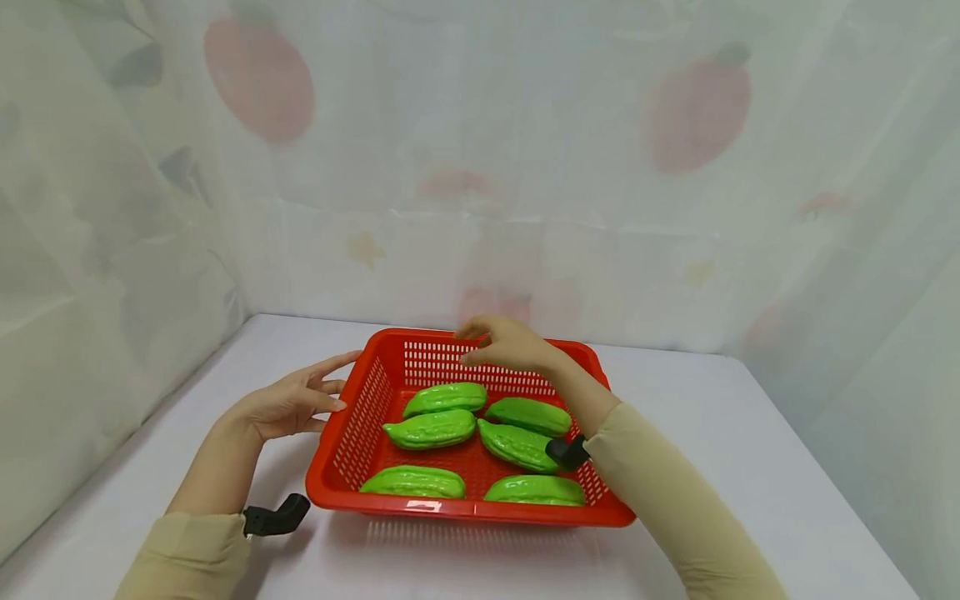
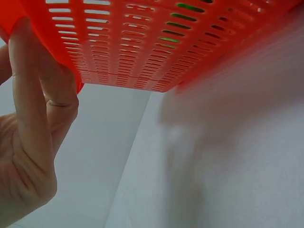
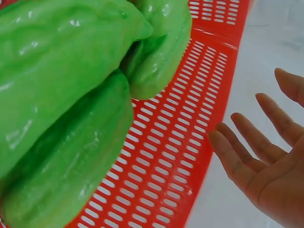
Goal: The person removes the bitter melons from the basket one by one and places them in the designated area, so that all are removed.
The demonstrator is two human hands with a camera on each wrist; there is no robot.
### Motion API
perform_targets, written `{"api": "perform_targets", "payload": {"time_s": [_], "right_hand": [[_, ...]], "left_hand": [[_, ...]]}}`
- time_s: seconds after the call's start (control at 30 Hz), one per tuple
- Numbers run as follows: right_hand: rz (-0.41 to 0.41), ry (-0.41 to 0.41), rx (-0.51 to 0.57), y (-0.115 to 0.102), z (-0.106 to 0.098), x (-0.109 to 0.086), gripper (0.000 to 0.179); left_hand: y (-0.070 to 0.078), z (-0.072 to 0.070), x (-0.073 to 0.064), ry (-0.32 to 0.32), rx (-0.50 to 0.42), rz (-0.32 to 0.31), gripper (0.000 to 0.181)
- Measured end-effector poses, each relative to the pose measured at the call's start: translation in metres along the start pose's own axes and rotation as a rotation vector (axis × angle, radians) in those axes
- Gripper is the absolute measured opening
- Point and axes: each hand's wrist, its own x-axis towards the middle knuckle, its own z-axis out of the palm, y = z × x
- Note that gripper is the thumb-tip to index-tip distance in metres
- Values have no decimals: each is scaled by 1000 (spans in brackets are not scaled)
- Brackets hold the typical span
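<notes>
Left hand: fingers spread, touching the left rim and outer wall of the red basket, apparently to steady it. Right hand: fingers loosely parted, holding nothing, at the far rim; contact cannot be confirmed. Inside, six green gourds lie three left, three right, presumably set side by side to avoid stacking. Whether the basket sits flat on the white table cannot be told.

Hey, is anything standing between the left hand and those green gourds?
Yes, the slotted left wall of the red basket. The left hand is outside it, while the green gourds lie inside. The basket is open on top.
</notes>
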Motion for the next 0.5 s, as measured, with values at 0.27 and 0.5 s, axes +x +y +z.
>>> {"api": "perform_targets", "payload": {"time_s": [0.27,0.5], "right_hand": [[-30,-72,47,6,12,10,46],[-27,-106,6,6,20,16,46]], "left_hand": [[-2,-6,0,-104,-48,27,85],[-4,-7,-1,-117,-69,37,84]]}}
